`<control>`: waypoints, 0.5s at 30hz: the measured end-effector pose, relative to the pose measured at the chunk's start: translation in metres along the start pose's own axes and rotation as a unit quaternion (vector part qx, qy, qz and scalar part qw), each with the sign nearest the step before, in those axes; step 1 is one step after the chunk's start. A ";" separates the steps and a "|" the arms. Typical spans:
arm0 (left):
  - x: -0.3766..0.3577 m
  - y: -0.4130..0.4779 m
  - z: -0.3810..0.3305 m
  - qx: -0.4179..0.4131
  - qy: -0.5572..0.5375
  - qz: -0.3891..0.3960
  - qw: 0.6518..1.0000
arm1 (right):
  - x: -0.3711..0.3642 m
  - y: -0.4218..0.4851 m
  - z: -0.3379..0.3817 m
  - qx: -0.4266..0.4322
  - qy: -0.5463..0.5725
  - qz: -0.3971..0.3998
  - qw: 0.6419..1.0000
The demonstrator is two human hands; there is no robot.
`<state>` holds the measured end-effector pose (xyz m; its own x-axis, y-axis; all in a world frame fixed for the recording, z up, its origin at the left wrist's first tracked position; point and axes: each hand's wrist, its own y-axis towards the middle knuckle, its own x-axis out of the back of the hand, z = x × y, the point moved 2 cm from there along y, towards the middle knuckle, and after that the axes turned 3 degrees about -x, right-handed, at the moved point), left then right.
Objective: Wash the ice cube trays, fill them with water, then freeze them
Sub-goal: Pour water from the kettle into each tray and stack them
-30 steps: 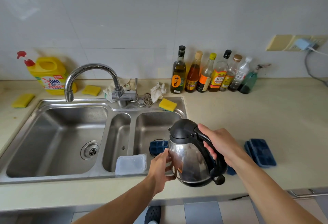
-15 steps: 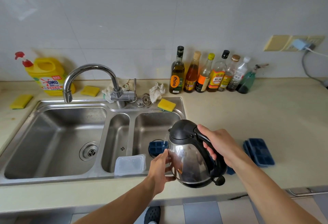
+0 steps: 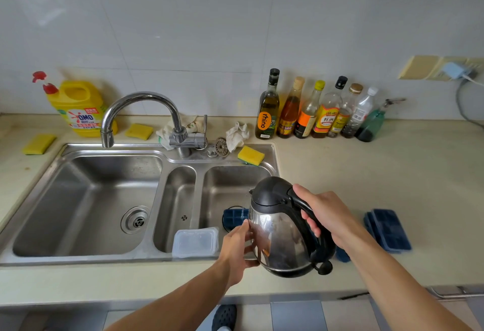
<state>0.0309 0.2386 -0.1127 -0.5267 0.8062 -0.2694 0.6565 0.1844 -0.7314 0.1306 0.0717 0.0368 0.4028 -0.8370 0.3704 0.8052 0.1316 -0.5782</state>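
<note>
Tipping forward over the right-hand basin of the sink (image 3: 78, 258) is the kettle (image 3: 280, 236), spout aimed down at the blue ice tray (image 3: 234, 216) lying on the basin floor, with only the tray's left part showing past the kettle's body; the right hand (image 3: 330, 215) is wrapped firmly round the black handle, fingers curled under it; the left hand (image 3: 237, 247) is laid against the steel belly, thumb up, steadying rather than gripping; whether water is coming out is hard to tell from here.

Two more blue trays (image 3: 387, 230) sit stacked on the counter (image 3: 392, 173) to the right, well apart from the sink; a clear plastic box (image 3: 196, 241) rests at the front of the narrow middle basin.

Handling-wise, the kettle looks like the heavy item, and its polished side looks slick, so the handle is the real hold and the palm only guides the tilt; the trays look light and probably a bit flexible; once filled they would slosh and could sag in the middle, so I'd take one by both short ends, or support it from underneath, and carry it dead level.
</note>
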 end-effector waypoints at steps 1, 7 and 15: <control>0.000 0.000 0.000 -0.001 0.000 -0.001 1.000 | 0.000 0.000 0.000 0.000 0.001 0.001 1.000; 0.003 0.005 -0.002 -0.016 -0.002 0.000 1.000 | -0.001 0.003 0.000 0.005 0.008 0.001 1.000; 0.003 0.020 -0.040 -0.087 0.114 0.023 0.989 | 0.003 0.014 -0.006 0.021 0.069 -0.043 0.996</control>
<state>0.0645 0.2668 -0.1033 -0.3722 0.9180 -0.1372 0.7703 0.2230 -0.5974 0.1405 0.0680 0.0259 0.2708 -0.9105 0.3124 0.8529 0.0765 -0.5164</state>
